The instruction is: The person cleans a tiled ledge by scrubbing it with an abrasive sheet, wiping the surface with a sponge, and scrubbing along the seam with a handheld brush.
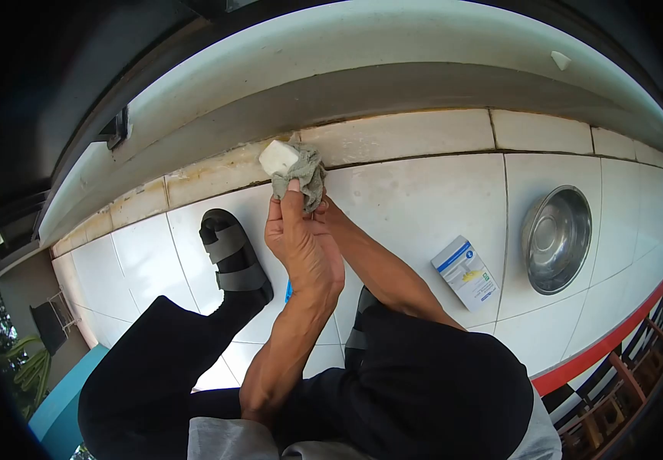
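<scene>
In front of the low tiled ledge, my two hands are close together on a crumpled grey-green cloth (310, 175). A white block (278, 158), perhaps a sponge, sticks out of the cloth's upper left side, close to the ledge tiles. My left hand (304, 245) is closed, its thumb and fingers pinching the lower part of the cloth. Behind it, my right hand (324, 208) is partly hidden, with its fingertips closed on the cloth's lower right edge.
A white tiled ledge (408, 136) with brown stains runs along the wall. On the floor to the right lie a blue-and-white box (465, 274) and a steel bowl (557, 240). My sandalled foot (233, 253) is at the left. Something blue (288, 291) shows beside my left forearm.
</scene>
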Motion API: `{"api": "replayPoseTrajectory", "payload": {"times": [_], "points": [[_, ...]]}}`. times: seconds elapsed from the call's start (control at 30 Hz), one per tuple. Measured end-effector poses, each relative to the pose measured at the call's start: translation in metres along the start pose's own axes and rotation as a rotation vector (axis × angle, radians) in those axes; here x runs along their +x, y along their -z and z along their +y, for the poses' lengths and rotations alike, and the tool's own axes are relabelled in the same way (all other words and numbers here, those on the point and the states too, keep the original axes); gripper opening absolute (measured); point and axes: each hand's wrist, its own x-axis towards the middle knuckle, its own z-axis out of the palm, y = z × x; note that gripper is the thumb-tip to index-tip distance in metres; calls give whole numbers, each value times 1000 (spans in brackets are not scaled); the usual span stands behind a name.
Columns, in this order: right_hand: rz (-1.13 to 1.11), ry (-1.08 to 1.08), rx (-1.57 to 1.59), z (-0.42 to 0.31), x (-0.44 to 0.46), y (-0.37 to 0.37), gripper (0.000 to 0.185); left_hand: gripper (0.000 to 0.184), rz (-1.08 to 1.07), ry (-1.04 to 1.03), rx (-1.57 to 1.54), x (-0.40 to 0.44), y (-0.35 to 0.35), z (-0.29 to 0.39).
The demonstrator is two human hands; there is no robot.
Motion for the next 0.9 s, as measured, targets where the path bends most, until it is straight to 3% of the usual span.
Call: {"api": "replayPoseTrajectory", "payload": {"times": [0.07,0.17,0.2,0.3,0.43,0.5,0.6,0.7,0.8,0.9], "points": [[-82,8,-97,-30,-2,-8,21,30,-43,-29,12,0,-2,12],[-191,-160,199,-30,10,14,27,35,-11,-35,17,-1,-1,24],[-74,199,-264,-71,8,47,27,36,34,-21,11,2,-3,25],[172,232,-509,-113,23,172,30,36,31,25,31,15,-12,11],[510,-204,-986,-161,55,328,37,31,-124,134,244,22,-9,7],[686,-172,-1265,-124,86,390,35,30,-301,274,498,25,8,25],[660,-162,-1547,-112,90,377,29,27,-367,373,741,27,46,87],[589,-143,-1448,-104,71,327,29,25,-326,377,855,30,77,170],[503,-173,-1346,-102,55,277,33,33,-235,253,740,40,108,234],[274,-35,-1214,-98,39,197,30,40,-105,157,552,52,144,264]]}}
